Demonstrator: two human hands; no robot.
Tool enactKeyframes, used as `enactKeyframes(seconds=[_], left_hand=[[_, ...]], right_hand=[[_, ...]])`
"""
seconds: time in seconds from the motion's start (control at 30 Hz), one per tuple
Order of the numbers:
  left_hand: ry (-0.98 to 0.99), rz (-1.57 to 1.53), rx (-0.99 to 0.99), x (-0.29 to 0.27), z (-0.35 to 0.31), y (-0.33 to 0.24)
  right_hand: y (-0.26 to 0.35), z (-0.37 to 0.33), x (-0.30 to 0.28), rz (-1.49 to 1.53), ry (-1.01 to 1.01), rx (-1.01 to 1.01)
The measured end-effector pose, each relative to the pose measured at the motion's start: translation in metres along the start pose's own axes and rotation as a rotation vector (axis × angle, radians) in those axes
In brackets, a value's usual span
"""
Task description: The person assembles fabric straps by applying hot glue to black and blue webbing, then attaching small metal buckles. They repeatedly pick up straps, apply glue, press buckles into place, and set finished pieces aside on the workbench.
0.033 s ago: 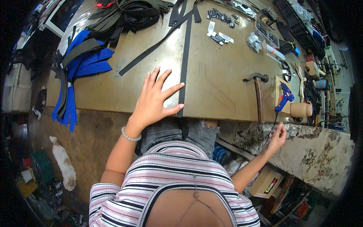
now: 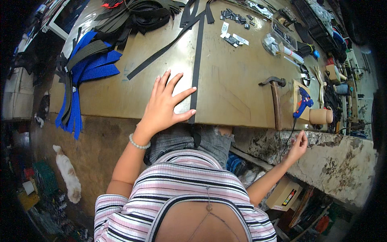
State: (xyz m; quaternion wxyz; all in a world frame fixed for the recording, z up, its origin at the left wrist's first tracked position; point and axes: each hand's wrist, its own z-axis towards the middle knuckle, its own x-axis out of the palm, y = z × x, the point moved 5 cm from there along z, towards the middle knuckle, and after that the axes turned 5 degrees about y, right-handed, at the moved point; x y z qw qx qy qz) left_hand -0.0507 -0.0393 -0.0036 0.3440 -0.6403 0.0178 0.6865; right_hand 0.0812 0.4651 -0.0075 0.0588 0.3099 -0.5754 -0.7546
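My left hand lies on the table near its front edge. Its fingers are spread, and the thumb and index fingertips touch a narrow black webbing strap. That strap runs straight from the far side to the table's front edge and hangs over it. Off to the right, beyond the table edge, my right hand is raised with fingers curled and tips pinched together; whatever they hold, if anything, is too small to make out. Above it on the table are a blue glue gun and a hammer.
Blue and black straps hang over the left edge. Coiled black webbing lies at the back, small black buckles at the far right. A tape roll sits by the glue gun. A cat lies on the floor at left.
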Motion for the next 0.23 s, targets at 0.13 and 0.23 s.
enactKeyframes(seconds=[0.13, 0.23], left_hand=[[-0.012, -0.013, -0.007, 0.002, 0.000, 0.001], [-0.012, -0.009, -0.002, 0.003, -0.001, 0.002]], right_hand=[[-0.010, 0.056, 0.019, -0.052, 0.136, -0.176], [-0.012, 0.082, 0.048, -0.044, 0.176, -0.217]])
